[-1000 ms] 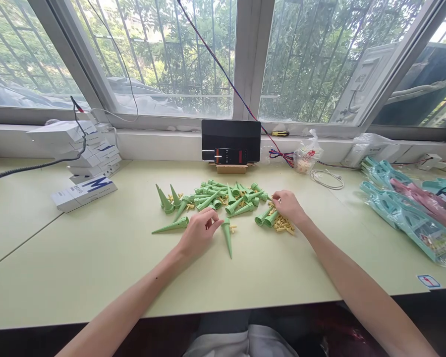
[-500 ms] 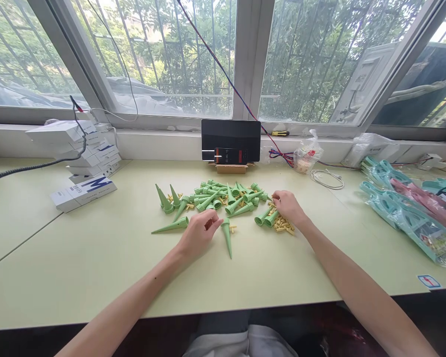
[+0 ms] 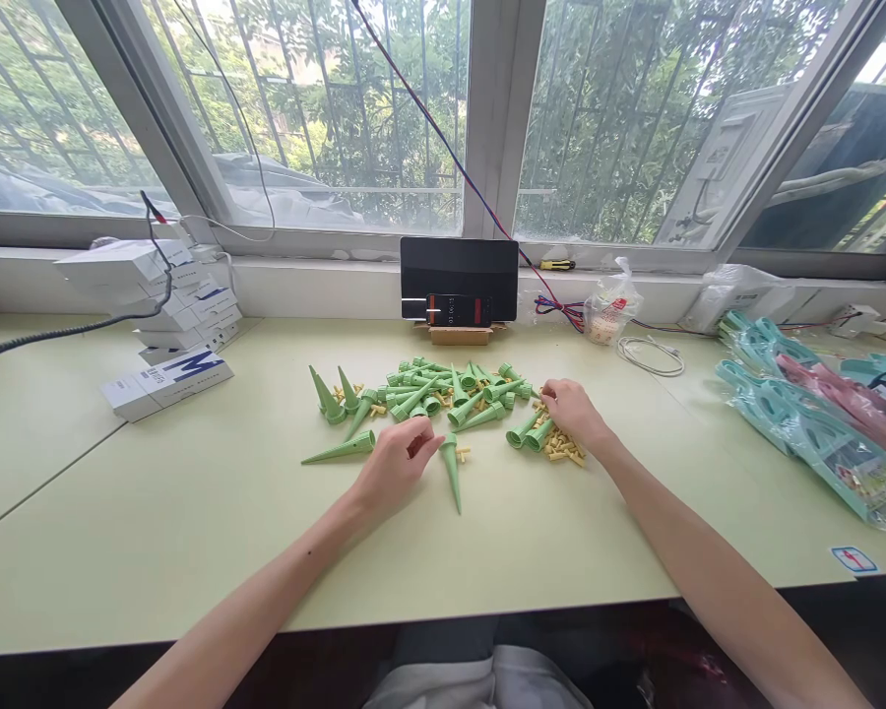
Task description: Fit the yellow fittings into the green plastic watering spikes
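My left hand [image 3: 397,458] rests on the table with its fingers curled, thumb and fingertips beside the wide end of a green plastic spike [image 3: 452,473] that points toward me. What the fingers hold, if anything, I cannot make out. A small yellow T-shaped piece [image 3: 464,455] lies just right of that spike. My right hand [image 3: 570,407] reaches into a pile of small yellow pieces [image 3: 563,448], fingers bent together and their tips hidden. Two green hollow spikes [image 3: 530,433] lie against this pile. Between the hands, farther back, is a heap of green spikes [image 3: 428,384].
White boxes [image 3: 184,305] are stacked at the left. A phone [image 3: 458,310] leans on a black panel [image 3: 458,261] at the back. A plastic bag [image 3: 611,305] and a coiled white cable [image 3: 650,356] lie right of it. Wrapped teal hanger-like items [image 3: 797,423] fill the right side.
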Demonstrator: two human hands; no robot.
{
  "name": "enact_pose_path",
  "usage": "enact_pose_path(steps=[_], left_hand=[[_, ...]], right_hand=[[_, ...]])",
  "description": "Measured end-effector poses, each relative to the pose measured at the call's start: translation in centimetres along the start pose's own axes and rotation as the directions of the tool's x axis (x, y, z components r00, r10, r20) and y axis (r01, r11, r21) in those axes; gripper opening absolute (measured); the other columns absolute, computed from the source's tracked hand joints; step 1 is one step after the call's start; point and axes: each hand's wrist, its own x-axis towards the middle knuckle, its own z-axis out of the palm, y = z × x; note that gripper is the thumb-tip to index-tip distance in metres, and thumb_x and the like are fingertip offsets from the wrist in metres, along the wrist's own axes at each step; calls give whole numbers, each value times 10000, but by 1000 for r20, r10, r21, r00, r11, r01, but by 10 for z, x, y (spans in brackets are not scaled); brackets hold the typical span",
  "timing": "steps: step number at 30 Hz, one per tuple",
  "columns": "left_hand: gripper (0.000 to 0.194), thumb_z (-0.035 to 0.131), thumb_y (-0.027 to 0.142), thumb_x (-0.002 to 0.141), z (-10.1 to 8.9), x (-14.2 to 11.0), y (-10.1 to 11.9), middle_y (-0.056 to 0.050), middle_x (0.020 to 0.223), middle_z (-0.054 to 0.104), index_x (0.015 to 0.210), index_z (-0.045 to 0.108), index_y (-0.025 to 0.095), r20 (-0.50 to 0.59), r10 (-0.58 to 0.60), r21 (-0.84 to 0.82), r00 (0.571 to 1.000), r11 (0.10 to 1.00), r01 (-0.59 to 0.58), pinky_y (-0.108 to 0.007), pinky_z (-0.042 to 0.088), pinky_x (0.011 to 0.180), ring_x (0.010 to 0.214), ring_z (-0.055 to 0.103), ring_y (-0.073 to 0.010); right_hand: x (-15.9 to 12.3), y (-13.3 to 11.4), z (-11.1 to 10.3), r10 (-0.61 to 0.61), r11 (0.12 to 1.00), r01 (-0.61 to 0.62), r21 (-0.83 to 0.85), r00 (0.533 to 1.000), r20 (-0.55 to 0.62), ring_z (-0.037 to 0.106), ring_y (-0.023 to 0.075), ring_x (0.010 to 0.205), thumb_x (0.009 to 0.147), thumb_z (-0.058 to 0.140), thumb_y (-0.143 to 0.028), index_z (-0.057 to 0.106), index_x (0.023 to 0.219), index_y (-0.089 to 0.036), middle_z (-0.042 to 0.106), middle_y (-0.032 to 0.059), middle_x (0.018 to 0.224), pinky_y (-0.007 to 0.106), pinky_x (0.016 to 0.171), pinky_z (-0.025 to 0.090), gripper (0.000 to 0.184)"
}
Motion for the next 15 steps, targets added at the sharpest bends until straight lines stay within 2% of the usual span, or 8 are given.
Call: enact_pose_path(steps=[5, 8, 11, 15], left_hand=[[291, 507, 356, 950, 1, -1, 0, 33, 623, 458, 716, 505, 182, 4, -2, -27, 1000, 1000, 2, -252, 284, 548, 564, 348, -109], [217, 490, 351, 961, 1, -1, 2, 37, 639, 486, 839, 571, 190, 17, -12, -53, 1000, 999, 13, -243, 296, 546, 559, 364, -105], [180, 477, 336, 967, 1, -1, 3, 47, 628, 478, 946, 599, 205, 22, -20, -49, 1000, 999, 22, -235, 301, 546, 553, 358, -103], [173, 486, 325, 963, 0, -2, 3, 49, 623, 483, 949, 609, 203, 19, -10, -35, 1000, 999, 10, -229, 310, 549, 553, 366, -99]], right_hand=[[1, 1, 2, -2, 1000, 2, -2, 1000, -2, 591, 207, 938, 934, 494, -139, 662, 898, -144, 678, 117, 928, 273, 817, 400, 172], [0, 1, 3, 6, 1000, -6, 15, 1000, -18, 587, 213, 935, 937, 480, -135, 635, 875, -147, 673, 122, 928, 278, 797, 395, 167], [-1, -2, 1, 20, 999, -18, 42, 999, -48, 584, 210, 865, 940, 461, -136, 604, 866, -148, 669, 120, 906, 282, 751, 390, 161], [-6, -12, -6, -2, 995, 12, 96, 994, -109, 553, 187, 745, 956, 419, -168, 559, 857, -170, 649, 80, 836, 276, 683, 381, 172]])
